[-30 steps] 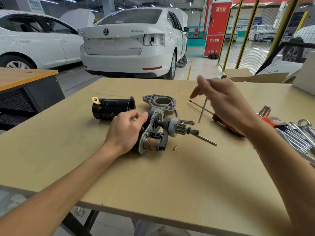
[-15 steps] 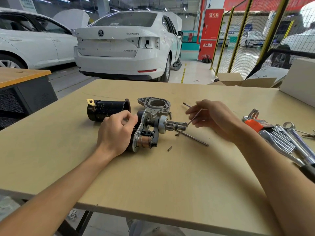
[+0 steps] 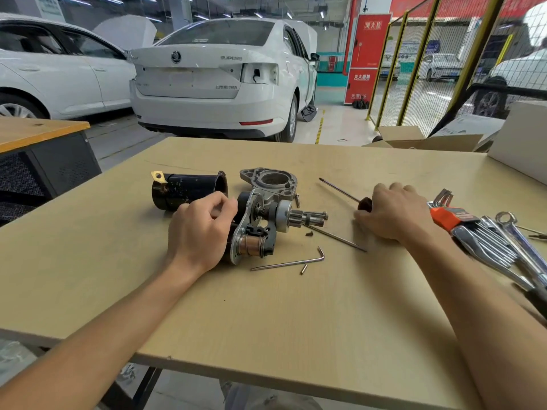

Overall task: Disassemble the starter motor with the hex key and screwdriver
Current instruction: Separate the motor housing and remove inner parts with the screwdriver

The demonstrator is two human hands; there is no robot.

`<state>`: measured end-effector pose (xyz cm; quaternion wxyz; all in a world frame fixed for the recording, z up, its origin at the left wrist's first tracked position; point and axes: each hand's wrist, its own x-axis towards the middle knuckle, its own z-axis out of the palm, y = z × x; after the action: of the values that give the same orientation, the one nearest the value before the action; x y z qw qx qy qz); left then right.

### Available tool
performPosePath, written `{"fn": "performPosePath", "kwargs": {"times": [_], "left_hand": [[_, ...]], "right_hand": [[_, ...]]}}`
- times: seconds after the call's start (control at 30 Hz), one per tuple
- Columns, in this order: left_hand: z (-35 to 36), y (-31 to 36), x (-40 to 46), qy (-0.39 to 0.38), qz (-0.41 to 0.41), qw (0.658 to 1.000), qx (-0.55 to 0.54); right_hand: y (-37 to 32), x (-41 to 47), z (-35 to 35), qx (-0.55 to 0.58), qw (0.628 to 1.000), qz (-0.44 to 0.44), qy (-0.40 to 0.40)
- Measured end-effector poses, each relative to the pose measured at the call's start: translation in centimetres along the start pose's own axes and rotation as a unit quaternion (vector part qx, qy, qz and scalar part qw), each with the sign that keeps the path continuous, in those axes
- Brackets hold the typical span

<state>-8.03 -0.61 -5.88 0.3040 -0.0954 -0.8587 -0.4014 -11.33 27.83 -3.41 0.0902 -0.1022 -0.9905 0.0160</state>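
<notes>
On the tan counter (image 3: 266, 321) the partly stripped starter motor (image 3: 260, 226) lies on its side near the middle, its pinion shaft pointing toward 3 o'clock and its copper-wound solenoid at the near end. The left hand (image 3: 201, 232) rests against the motor's 9 o'clock side with its fingers (image 3: 219, 204) curled round the body, hiding the part it grips. Just beyond that hand, toward 10 o'clock, a black cylindrical housing (image 3: 189, 189) lies on its side, and a grey cast end bracket (image 3: 272, 180) sits at 12 o'clock of the motor, touching it or very nearly. The hex key (image 3: 291, 261) lies loose on the counter at 5 o'clock of the motor, with a small screw (image 3: 303, 269) beside it and a long thin bolt (image 3: 336, 238) toward 4 o'clock. The right hand (image 3: 393, 214) is palm down at 3 o'clock, fingers bent over the dark handle of the screwdriver (image 3: 340, 189), whose shaft points away toward 11 o'clock; whether they actually clamp it cannot be told. A set of hex keys in an orange holder (image 3: 447, 216) and some spanners (image 3: 515, 232) lie at the counter's right edge.
</notes>
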Motion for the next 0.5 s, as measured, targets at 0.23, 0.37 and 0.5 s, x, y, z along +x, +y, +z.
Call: {"fn": "performPosePath", "kwargs": {"times": [0.23,0.37,0.5], "left_hand": [[0.1,-0.3,0.1,0.012,-0.011,1.0,0.021],[0.3,-0.4,0.4,0.029,-0.037,0.998,0.047],[0.5,-0.5,0.7,0.033,-0.048,0.995,0.082]], "right_hand": [[0.6,0.3,-0.5,0.118,0.99,-0.077,-0.003],[1.5,-1.4,-4.0,0.305,0.926,-0.21,-0.076],[1.9,-3.7,-5.6,0.393,0.864,-0.265,-0.171]]}}
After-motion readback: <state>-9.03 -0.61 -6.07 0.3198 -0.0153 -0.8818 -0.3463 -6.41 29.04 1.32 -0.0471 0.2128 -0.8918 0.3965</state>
